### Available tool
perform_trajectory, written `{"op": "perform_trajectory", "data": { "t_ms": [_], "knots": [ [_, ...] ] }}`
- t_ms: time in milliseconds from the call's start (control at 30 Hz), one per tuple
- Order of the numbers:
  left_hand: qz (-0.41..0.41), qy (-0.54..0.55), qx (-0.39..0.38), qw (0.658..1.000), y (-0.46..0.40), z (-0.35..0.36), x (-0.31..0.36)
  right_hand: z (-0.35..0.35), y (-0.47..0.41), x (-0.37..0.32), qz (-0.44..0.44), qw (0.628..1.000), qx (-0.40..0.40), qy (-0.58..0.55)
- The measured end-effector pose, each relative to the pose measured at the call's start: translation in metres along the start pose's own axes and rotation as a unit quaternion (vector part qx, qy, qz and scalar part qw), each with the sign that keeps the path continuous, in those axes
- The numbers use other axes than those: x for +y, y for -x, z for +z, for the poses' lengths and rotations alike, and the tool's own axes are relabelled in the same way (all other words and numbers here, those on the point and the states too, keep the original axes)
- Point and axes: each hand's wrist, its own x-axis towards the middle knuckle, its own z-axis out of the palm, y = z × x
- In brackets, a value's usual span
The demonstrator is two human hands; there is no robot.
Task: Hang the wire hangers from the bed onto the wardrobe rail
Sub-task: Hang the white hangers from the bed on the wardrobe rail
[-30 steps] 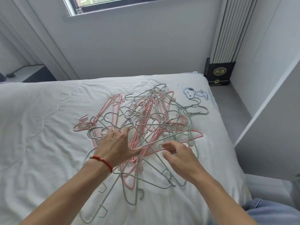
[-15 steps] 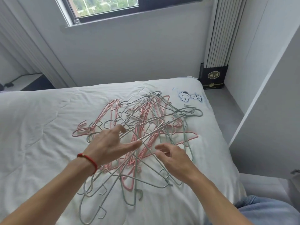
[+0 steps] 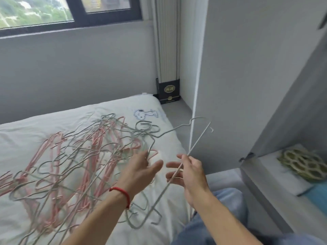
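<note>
Over the right edge of the bed, the right hand pinches the straight bar of a grey hanger between thumb and fingers, the rest of that hand loosely curled. That hanger is lifted off the bedding and tilts up toward the wardrobe door, its hook up near the door's edge. Beside it, the left hand is spread wide with fingers apart; whether it has hold of anything I cannot tell, though a wire bend rises just at its fingertips. All other hangers lie in a pink and grey pile across the bed, crossed and hooked through one another.

Snagging is the main risk, to my eye. Near its shoulder, the lifted hanger appears to cross wires of the pile, so a quick pull toward the wardrobe could drag several along and spill them over the bed's edge onto the floor. Pinched so lightly on a thin bar, the hanger could also swivel or slip. Its raised end sits close to the door and may knock or catch on that edge. No rail is in view, so the reach to it cannot be judged.
</note>
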Motion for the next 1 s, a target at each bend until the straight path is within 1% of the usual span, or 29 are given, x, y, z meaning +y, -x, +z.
{"op": "perform_trajectory", "data": {
  "t_ms": [67, 133, 167, 267, 400, 500, 600, 667, 733, 867, 933, 1000],
  "knots": [
    [0.006, 0.125, -0.050, 0.991, -0.002, 0.018, 0.008, -0.032, 0.002, -0.001, -0.006, 0.999, 0.042, 0.022],
    [0.006, 0.182, -0.092, 0.979, 0.002, 0.041, 0.023, -0.064, 0.003, -0.003, -0.007, 0.994, 0.089, 0.060],
    [0.012, 0.198, -0.125, 0.972, 0.005, 0.054, 0.033, -0.082, 0.003, -0.005, -0.011, 0.990, 0.112, 0.080],
    [0.052, 0.199, -0.235, 0.950, 0.010, 0.098, 0.075, -0.136, 0.000, -0.014, -0.006, 0.983, 0.148, 0.105],
    [0.091, 0.184, -0.304, 0.930, -0.009, 0.163, 0.150, -0.195, 0.014, -0.047, 0.013, 0.987, 0.147, 0.061],
    [0.107, 0.157, -0.348, 0.918, -0.025, 0.208, 0.207, -0.230, 0.041, -0.075, -0.007, 0.989, 0.141, 0.034],
    [0.120, 0.128, -0.368, 0.913, -0.035, 0.245, 0.257, -0.257, 0.066, -0.097, -0.045, 0.989, 0.138, 0.025],
    [0.127, 0.123, -0.385, 0.906, -0.040, 0.268, 0.284, -0.277, 0.069, -0.106, -0.063, 0.986, 0.154, 0.011],
    [0.134, 0.129, -0.398, 0.898, -0.046, 0.292, 0.306, -0.296, 0.064, -0.115, -0.068, 0.980, 0.186, -0.006],
    [0.149, 0.127, -0.397, 0.897, -0.056, 0.337, 0.346, -0.338, 0.040, -0.137, -0.078, 0.961, 0.255, -0.066],
    [0.161, 0.114, -0.383, 0.903, -0.065, 0.356, 0.367, -0.360, 0.023, -0.155, -0.077, 0.950, 0.293, -0.072],
    [0.192, 0.096, -0.355, 0.910, -0.079, 0.371, 0.388, -0.380, 0.007, -0.180, -0.085, 0.939, 0.326, -0.060]
  ]
}}
